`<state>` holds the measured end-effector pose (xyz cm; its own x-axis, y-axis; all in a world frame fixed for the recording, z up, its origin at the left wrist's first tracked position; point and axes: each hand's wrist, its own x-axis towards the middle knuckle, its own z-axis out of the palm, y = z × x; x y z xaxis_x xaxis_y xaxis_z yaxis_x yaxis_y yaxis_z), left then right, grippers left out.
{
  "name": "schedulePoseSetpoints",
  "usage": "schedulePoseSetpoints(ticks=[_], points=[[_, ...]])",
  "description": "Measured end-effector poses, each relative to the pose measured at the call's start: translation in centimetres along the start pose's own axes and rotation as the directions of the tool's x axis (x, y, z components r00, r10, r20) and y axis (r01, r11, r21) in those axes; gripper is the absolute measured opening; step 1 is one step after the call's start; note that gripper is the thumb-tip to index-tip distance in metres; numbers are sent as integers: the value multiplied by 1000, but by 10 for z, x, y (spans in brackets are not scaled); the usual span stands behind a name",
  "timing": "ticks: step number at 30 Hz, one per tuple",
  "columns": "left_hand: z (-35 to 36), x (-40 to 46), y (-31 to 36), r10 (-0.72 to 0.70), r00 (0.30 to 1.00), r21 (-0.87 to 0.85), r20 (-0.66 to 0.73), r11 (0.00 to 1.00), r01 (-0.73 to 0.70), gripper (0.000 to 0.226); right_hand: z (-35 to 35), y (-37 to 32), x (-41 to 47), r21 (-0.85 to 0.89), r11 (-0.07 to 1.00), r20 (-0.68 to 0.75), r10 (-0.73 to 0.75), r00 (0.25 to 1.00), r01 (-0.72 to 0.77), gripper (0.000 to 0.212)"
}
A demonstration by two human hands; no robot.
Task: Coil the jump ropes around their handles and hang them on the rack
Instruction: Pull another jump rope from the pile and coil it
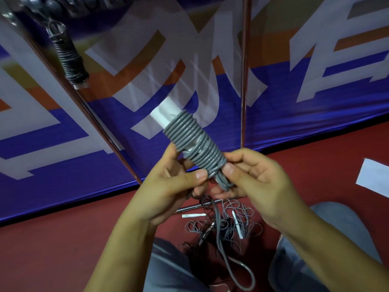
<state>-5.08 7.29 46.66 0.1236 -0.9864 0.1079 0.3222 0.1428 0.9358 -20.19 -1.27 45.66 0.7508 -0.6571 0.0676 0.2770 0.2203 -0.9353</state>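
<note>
Between both hands, above the red floor: grey rope [194, 142] coiled round white handles [163, 114].
Left hand [174, 182]: pinches coil's lower end.
Right hand [254, 175]: pinches loose turns.
Advice: tuck tail [220, 232] tight, then hang beside hung rope [70, 60].

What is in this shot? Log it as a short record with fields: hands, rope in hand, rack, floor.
left hand: grips the lower end of the coiled bundle
right hand: pinches the rope's end loops
rope in hand: grey rope wound round white handles, tail hanging down
rack: one coiled dark rope already hangs, upper left
floor: tangle of loose ropes with white handles on red floor
</note>
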Motion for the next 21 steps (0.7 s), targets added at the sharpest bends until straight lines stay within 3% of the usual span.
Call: schedulePoseSetpoints(ticks=[4,11,15,18,21], points=[[-2,2,4,-37,999,21,32,999,36,58,0,-9,-1,45,997,-23,58,998,-57,26],[9,5,-3,33,990,128,-136,992,-15,49,-3,-15,4,233,928,60,286,956,-292,33],[7,5,-6,79,988,125,-133,990,-63,47,-5,-14,4,368,830,123,404,906,-420,31],[8,6,-3,97,993,80,-64,993,-91,62,-5,-17,4,425,748,195,474,859,-509,27],[14,8,1,120,992,60,-33,991,-118,72,-4,-16,8,526,592,317,530,787,-611,29]])
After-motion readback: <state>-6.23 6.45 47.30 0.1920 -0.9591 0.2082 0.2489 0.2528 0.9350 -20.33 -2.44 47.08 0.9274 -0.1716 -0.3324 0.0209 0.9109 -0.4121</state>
